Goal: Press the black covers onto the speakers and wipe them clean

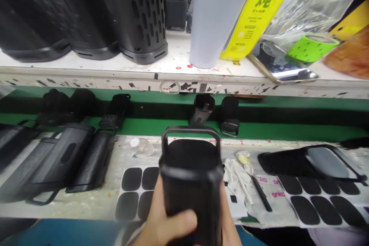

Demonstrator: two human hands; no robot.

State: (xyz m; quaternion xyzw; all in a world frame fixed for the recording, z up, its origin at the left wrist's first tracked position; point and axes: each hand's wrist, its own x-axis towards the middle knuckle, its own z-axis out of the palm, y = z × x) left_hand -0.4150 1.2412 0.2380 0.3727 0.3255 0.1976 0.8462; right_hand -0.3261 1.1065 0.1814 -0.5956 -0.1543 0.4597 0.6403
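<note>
Both hands hold a black box-shaped housing (191,192) upright in front of me, with a loop handle at its far top edge and a dark, rounded-square top face. My left hand (167,221) is wrapped round its left side, the thumb across the near face. Along the right side lies my right hand (230,219), its fingers mostly hidden behind the housing. To the left of it, a sheet of black rounded-square pads (127,204) lies on the bench. Beside my right hand are crumpled white tissues (238,178) and a thin black-handled tool (261,194).
Several black housings (62,157) lie at the left. Another housing (300,161) rests at the right beside a second pad sheet (305,209). A small clear bottle (142,147) lies behind the held housing. The shelf (175,70) above bears tall perforated casings (144,15), a phone (284,65) and green tape (313,47).
</note>
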